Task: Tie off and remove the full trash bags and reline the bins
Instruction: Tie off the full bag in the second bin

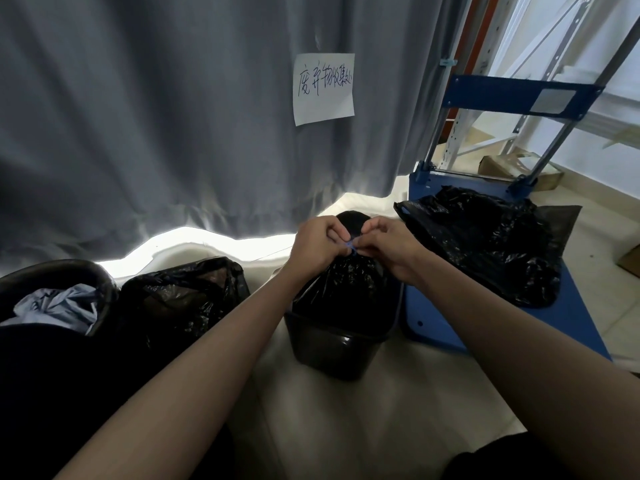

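Your left hand and right hand meet in the middle of the frame, at the neck of a black trash bag. Both hands have curled fingers that pinch a small blue tie at the bunched top of the bag. The bag sits in a black bin on the floor, just below your hands.

At lower left there's a 2nd bin w/ a black bag, open at the top. Far left, a 3rd bin holds blue cloth.

At right, another black bag lies on a blue cart. A gray curtain hangs behind, w/ a paper note stuck on it, upper middle.
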